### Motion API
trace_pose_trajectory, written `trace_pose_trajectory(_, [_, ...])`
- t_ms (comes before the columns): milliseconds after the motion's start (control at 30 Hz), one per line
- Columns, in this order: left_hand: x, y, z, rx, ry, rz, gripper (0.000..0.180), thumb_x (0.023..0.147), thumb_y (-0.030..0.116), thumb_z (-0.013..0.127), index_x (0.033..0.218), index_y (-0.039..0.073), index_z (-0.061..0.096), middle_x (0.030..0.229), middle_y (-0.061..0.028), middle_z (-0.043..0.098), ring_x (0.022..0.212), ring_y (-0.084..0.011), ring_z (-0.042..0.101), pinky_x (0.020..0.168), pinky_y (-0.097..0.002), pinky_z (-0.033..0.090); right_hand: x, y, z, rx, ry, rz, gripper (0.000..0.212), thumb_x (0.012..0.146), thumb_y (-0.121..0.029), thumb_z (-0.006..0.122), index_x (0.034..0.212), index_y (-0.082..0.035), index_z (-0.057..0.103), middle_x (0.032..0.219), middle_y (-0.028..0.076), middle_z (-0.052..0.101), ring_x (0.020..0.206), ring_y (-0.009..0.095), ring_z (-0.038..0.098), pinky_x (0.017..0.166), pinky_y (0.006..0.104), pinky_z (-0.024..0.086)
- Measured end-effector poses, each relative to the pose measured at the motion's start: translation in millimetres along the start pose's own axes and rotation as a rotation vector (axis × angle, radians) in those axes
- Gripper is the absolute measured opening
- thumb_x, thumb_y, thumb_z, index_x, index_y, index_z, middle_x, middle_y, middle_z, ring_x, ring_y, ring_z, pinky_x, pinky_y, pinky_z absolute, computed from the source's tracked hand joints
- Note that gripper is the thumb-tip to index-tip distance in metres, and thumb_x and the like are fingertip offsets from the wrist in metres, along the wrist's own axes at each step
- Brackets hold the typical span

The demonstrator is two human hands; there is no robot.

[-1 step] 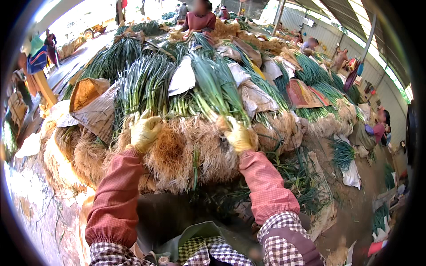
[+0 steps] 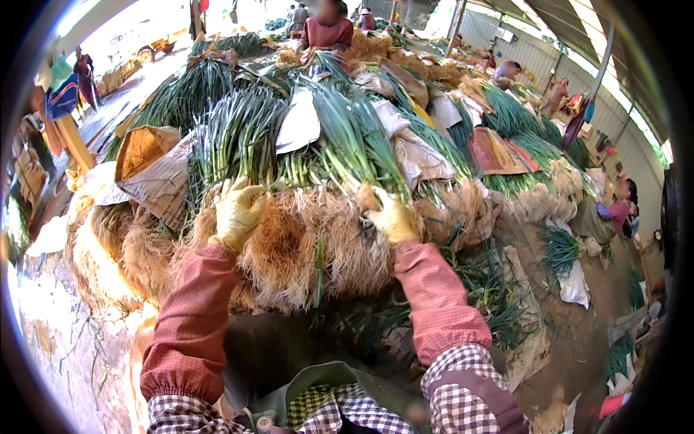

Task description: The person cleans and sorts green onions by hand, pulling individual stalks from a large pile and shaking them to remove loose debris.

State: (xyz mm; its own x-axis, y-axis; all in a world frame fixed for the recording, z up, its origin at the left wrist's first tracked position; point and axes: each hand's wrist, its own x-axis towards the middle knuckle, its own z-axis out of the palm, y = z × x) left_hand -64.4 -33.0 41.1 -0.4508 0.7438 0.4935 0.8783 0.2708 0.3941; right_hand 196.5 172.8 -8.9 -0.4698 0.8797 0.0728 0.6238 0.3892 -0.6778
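A thick row of green onions (image 2: 242, 134) lies on the heap before me, leaves pointing away and tan, hairy roots (image 2: 318, 239) toward me. Both my hands wear pale yellow gloves. My left hand (image 2: 240, 215) has its fingers curled at the stalk bases on the left of the row; what lies inside them is mostly hidden. At the root end of a looser bunch of green onions (image 2: 354, 137), my right hand (image 2: 392, 219) closes thumb and fingers on the pale stalks. A white sheet (image 2: 298, 123) rests across the leaves between the two bunches.
Paper sacking (image 2: 155, 173) lies left of the row, and a red-brown sack piece (image 2: 497, 152) covers bunches on the right. Cut leaves (image 2: 499, 289) litter the ground at right. Another person (image 2: 327, 35) sits behind the heap; several more work farther off. A metal pole (image 2: 601, 61) stands at right.
The leaves of the bunch at my right hand lie a little differently, and that hand's fingertips have shifted slightly. My left hand stays at the same stalk bases.
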Motion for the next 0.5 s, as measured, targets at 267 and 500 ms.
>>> trace_pose_trajectory(267, [-81,76,16,-1.352,-0.11,-0.293,0.025,0.088,0.018,0.06,0.107,0.002,0.062,0.103,-0.0107,0.064,0.094,-0.0168,0.06,0.086,-0.0285,0.048,-8,-93,6,-0.595,0.272,-0.249,0.03,0.08,-0.031,0.064,0.1,-0.009,0.058,0.096,0.009,0.061,0.076,0.021,0.059,0.068,0.038,0.05])
trace_pose_trajectory(500, [-99,80,27,-1.65,-0.355,-0.787,0.028,0.091,0.021,0.057,0.112,0.002,0.058,0.09,-0.0034,0.063,0.084,-0.0127,0.059,0.072,-0.0245,0.048,-94,-79,66,-0.579,0.166,-0.456,0.025,0.092,-0.032,0.052,0.084,-0.009,0.056,0.06,0.004,0.052,0.043,0.012,0.048,0.035,0.0248,0.038])
